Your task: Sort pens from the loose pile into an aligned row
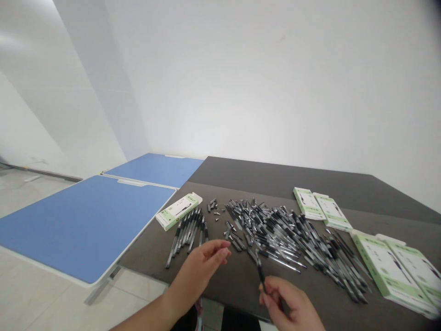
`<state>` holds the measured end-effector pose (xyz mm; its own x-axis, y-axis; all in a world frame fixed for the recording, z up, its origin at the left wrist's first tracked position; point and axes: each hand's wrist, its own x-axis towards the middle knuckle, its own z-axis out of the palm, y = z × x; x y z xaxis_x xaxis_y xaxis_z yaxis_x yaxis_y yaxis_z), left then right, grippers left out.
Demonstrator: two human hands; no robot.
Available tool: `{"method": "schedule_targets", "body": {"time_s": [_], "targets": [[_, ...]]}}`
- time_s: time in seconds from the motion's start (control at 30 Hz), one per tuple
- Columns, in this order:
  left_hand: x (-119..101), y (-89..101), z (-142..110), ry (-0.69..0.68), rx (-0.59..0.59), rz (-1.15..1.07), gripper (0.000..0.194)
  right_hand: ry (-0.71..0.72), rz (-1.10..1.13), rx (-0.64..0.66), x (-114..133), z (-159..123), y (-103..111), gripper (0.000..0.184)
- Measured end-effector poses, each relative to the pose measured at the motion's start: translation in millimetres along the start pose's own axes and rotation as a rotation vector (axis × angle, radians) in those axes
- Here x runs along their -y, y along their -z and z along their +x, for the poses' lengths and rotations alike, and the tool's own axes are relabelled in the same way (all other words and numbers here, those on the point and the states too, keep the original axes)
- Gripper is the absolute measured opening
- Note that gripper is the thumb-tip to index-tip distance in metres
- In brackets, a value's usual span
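My right hand grips the lower end of a black pen near the table's front edge, and the pen's upper end points up and slightly left. To its left, my left hand is raised over the table with thumb and fingers pinched together; what sits between them, if anything, cannot be made out. Just beyond the hands lies a large loose pile of clear and black pens. Small black pen caps lie scattered at the pile's left side. Left of these, a row of pens lies side by side.
A green and white pen box lies at the left edge of the dark table. More pen boxes lie at the right, with two larger-looking ones closer to me. Blue-topped tables adjoin on the left; a white wall stands behind.
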<state>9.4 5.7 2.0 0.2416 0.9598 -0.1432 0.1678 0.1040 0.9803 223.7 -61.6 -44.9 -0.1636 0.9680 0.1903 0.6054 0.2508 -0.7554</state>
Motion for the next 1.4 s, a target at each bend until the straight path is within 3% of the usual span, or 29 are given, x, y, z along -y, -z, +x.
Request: {"method": "schedule_targets", "body": {"time_s": [0.13, 0.2, 0.33, 0.5, 0.77, 0.9, 0.97, 1.1, 1.17, 1.27, 1.4], "targets": [[1.4, 24.3, 47.7, -0.165, -0.213, 0.387, 0.028, -0.075, 0.120, -0.034, 11.0, 46.4, 28.3, 0.011], [1.3, 34.2, 71.1, -0.222, -0.239, 0.648, 0.027, -0.117, 0.241, -0.052, 13.7, 71.0, 33.3, 0.014], [2.7, 42.5, 104.9, -0.236, -0.216, 0.806, 0.021, -0.156, 0.417, -0.108, 9.2, 103.5, 23.3, 0.020], [13.1, 37.2, 123.2, -0.241, -0.131, 0.955, 0.013, -0.173, 0.402, -0.106, -7.5, 104.1, 5.5, 0.018], [17.3, 23.9, 129.7, -0.258, -0.077, 0.970, 0.015, -0.138, 0.303, -0.071, -14.0, 94.7, 5.0, 0.014], [-0.4, 17.3, 117.3, -0.292, -0.072, 0.873, 0.015, -0.104, 0.225, -0.065, -7.2, 92.9, 5.9, 0.013], [-9.9, 12.0, 105.6, -0.287, -0.046, 0.719, 0.018, -0.089, 0.182, -0.052, -3.1, 91.6, 6.8, 0.011], [-19.8, 1.7, 82.1, -0.107, 0.016, -0.137, 0.027, -0.056, 0.129, -0.007, 5.1, 89.3, 7.4, 0.011], [-20.4, -0.9, 74.2, -0.012, -0.001, -0.399, 0.023, -0.031, 0.113, 0.010, 7.7, 88.3, 6.1, 0.012], [-20.1, -2.2, 66.2, 0.069, -0.016, -0.578, 0.015, 0.015, 0.082, 0.016, 8.3, 87.1, 2.6, 0.014], [-21.1, -5.2, 57.5, 0.110, 0.013, -0.659, 0.012, 0.070, 0.051, 0.026, 7.0, 86.1, -1.3, 0.014]]}}
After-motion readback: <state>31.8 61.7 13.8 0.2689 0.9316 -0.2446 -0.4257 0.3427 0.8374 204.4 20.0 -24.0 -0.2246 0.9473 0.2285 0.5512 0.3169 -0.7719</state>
